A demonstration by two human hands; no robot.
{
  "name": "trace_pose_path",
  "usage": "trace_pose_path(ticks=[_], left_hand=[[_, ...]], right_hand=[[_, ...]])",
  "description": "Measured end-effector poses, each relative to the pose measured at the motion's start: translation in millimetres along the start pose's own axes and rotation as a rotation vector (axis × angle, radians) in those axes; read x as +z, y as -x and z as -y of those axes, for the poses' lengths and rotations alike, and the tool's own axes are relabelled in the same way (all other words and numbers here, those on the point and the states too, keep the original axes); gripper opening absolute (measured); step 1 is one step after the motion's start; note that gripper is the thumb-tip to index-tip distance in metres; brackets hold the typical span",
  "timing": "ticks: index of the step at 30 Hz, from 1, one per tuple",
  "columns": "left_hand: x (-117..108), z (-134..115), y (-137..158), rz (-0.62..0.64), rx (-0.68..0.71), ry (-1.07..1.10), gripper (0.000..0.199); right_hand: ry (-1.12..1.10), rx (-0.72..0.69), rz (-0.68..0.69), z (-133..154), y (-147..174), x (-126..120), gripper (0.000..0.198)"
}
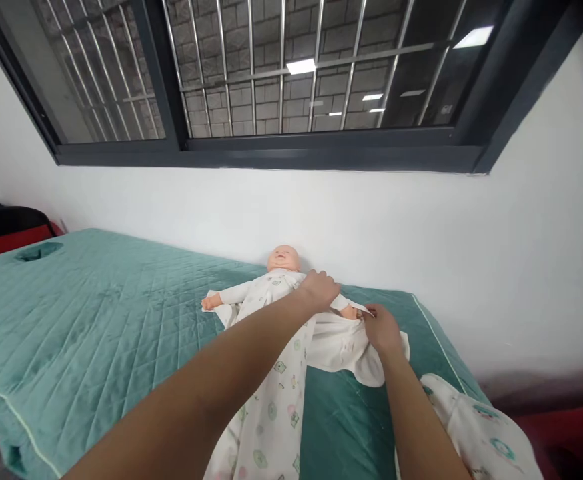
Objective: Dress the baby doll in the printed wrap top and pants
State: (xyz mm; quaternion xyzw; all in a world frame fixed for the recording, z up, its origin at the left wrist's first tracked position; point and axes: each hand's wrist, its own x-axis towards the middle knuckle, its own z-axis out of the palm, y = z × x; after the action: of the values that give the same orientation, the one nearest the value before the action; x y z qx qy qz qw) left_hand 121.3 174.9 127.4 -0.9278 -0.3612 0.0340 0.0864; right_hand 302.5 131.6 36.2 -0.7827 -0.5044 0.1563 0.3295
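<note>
A baby doll (284, 259) lies on its back on the green quilted bed cover (136, 300), head toward the wall. It is dressed in a white garment printed with small green figures (276, 393), whose long lower part spreads toward me. My left hand (320, 291) is closed at the doll's shoulder and upper arm on the right, fingers curled on the sleeve and partly hidden. Beside that arm's small hand (350, 312), my right hand (382, 328) pinches the edge of the white sleeve cloth. Plain white fabric (341, 347) lies rumpled below. The doll's other arm (214, 301) is stretched out, sleeved.
Another white printed cloth (486, 427) lies at the lower right, by my right forearm. The bed cover has a face hole (39, 251) at far left. Behind stands a white wall (211, 210) under a barred window (291, 73). Red and black items (9, 223) are at left.
</note>
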Motion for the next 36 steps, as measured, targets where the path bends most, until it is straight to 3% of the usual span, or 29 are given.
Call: trace_pose_path(ticks=[8,13,17,20,23,26,29,30,34,36], left_hand=[[1,12,6,0.008,-0.080,0.008,0.033],[4,4,6,0.041,-0.093,0.056,0.033],[12,-13,0,0.067,-0.097,0.110,0.037],[17,-27,-5,0.088,-0.107,0.142,0.046],[14,-34,-5,0.112,-0.126,0.168,0.044],[5,-22,11,0.094,-0.127,0.209,0.032],[4,8,47,-0.026,-0.180,0.280,0.030],[7,20,61,-0.154,-0.251,0.360,0.032],[41,57,115,-0.440,-0.455,0.768,0.036],[59,64,131,-0.490,-0.484,0.971,0.043]], right_hand=[[-0.283,-0.045,-0.084,-3,-1,1,0.035],[-0.529,-0.108,-0.099,1,2,1,0.047],[-0.596,-0.151,-0.278,5,12,-2,0.059],[-0.538,-0.229,-0.407,14,23,-2,0.057],[-0.476,-0.290,-0.323,30,34,2,0.048],[-0.444,-0.296,-0.196,45,43,13,0.039],[-0.433,-0.330,-0.059,55,47,27,0.035],[-0.424,-0.343,-0.019,57,49,32,0.036],[-0.370,-0.397,0.069,60,52,46,0.038],[-0.344,-0.423,0.081,62,53,49,0.039]])
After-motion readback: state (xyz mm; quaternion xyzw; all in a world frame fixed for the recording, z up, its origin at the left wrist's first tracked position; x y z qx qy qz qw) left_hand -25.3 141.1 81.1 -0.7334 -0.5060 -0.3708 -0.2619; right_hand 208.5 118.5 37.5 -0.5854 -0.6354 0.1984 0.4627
